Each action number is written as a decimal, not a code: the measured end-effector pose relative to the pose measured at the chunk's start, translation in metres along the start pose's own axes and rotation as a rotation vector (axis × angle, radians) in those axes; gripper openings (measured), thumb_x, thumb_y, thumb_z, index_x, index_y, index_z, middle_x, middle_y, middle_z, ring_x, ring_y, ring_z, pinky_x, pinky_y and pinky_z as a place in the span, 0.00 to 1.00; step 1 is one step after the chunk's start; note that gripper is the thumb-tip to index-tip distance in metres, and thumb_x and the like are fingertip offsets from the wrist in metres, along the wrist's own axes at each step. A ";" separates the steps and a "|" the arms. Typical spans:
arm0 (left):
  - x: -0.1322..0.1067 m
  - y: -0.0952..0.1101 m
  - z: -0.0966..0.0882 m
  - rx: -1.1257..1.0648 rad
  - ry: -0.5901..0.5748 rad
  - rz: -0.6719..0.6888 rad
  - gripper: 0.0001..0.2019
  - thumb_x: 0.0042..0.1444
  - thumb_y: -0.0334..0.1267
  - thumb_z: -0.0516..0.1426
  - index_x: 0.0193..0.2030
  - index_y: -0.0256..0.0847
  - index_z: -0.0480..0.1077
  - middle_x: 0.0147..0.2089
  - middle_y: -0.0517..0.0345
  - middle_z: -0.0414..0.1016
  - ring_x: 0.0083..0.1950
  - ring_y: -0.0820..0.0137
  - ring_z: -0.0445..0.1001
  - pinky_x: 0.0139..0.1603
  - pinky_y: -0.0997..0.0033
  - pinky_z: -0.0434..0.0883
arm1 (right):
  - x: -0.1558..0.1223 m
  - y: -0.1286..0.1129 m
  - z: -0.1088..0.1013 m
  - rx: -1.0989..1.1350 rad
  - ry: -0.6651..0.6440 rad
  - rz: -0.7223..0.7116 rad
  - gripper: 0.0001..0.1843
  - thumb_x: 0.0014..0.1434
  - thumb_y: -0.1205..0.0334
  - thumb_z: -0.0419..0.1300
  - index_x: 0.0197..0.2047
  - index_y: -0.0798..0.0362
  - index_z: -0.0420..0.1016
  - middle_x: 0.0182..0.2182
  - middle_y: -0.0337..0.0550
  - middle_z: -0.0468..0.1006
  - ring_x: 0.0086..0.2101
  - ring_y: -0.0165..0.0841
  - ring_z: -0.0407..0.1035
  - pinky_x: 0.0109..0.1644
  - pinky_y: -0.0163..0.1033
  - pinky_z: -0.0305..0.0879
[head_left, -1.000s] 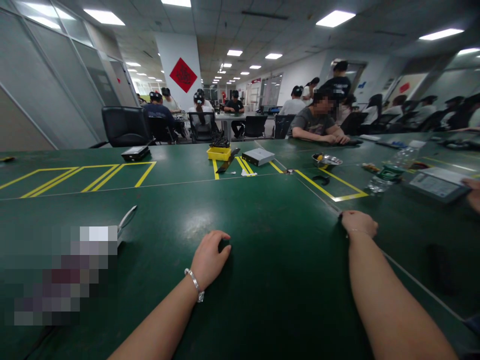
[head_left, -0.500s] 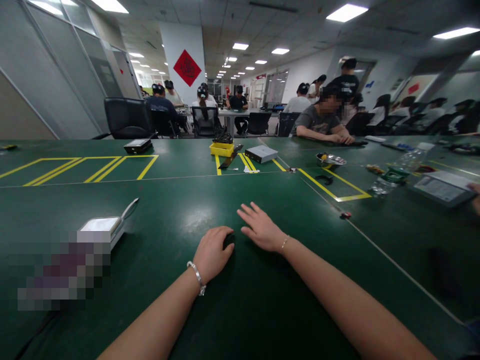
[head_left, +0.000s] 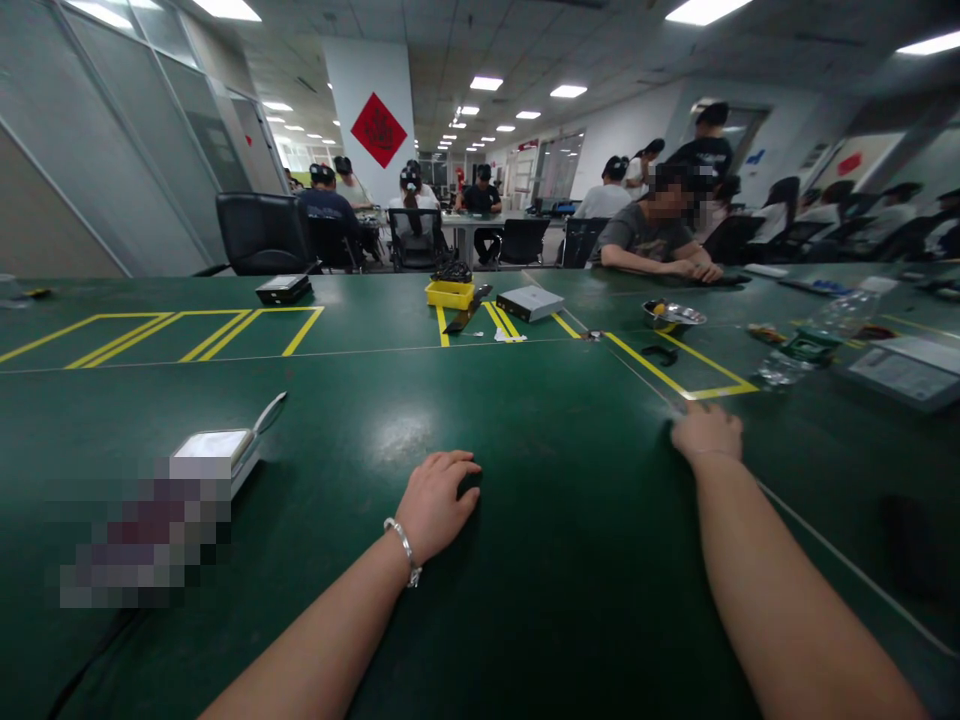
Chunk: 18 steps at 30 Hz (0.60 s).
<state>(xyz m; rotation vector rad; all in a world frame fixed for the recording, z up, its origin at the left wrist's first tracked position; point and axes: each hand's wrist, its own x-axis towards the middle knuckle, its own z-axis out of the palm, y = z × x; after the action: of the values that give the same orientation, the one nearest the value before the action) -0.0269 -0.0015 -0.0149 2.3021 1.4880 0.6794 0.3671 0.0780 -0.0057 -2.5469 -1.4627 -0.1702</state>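
Observation:
My left hand, a silver bracelet on its wrist, rests palm down on the green table in front of me. Its fingers lie loosely curved and hold nothing that I can see. My right hand is stretched out to the right, by the near corner of a yellow-taped rectangle. Its fingers are curled down onto the table where a white line runs. What lies under them is hidden.
A white flat device with a handle lies at the left. Further back are a yellow bin, a grey box, a metal bowl and a plastic bottle. A seated person leans on the far side; others sit behind.
Half a second ago my right hand lay spread beside my left hand and a small red-and-dark item showed on the white line. The right hand has moved back right and covers that spot.

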 end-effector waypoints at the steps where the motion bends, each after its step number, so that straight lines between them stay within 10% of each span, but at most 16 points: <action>1: 0.000 0.000 0.000 0.002 -0.005 -0.002 0.13 0.51 0.36 0.53 0.44 0.46 0.69 0.52 0.57 0.67 0.54 0.61 0.62 0.53 0.56 0.59 | 0.004 0.008 0.004 -0.024 -0.055 0.067 0.24 0.52 0.68 0.48 0.52 0.62 0.65 0.49 0.67 0.63 0.48 0.51 0.59 0.45 0.52 0.58; 7: 0.001 0.001 -0.003 0.012 -0.034 -0.009 0.12 0.51 0.37 0.52 0.43 0.45 0.69 0.52 0.58 0.68 0.54 0.63 0.61 0.54 0.60 0.59 | 0.014 0.018 0.014 -0.073 -0.098 0.151 0.17 0.50 0.69 0.49 0.39 0.64 0.75 0.38 0.62 0.72 0.39 0.45 0.67 0.39 0.44 0.63; 18: 0.001 0.001 -0.003 -0.029 -0.032 -0.017 0.10 0.52 0.37 0.52 0.40 0.46 0.70 0.51 0.59 0.69 0.53 0.63 0.63 0.53 0.59 0.59 | -0.001 -0.002 0.005 0.046 -0.049 0.084 0.19 0.57 0.62 0.45 0.49 0.52 0.68 0.44 0.58 0.68 0.43 0.48 0.62 0.40 0.49 0.59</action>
<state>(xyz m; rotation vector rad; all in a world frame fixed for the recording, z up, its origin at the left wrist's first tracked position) -0.0273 -0.0009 -0.0119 2.2655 1.4722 0.6526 0.3653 0.0795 -0.0103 -2.5866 -1.3571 -0.0608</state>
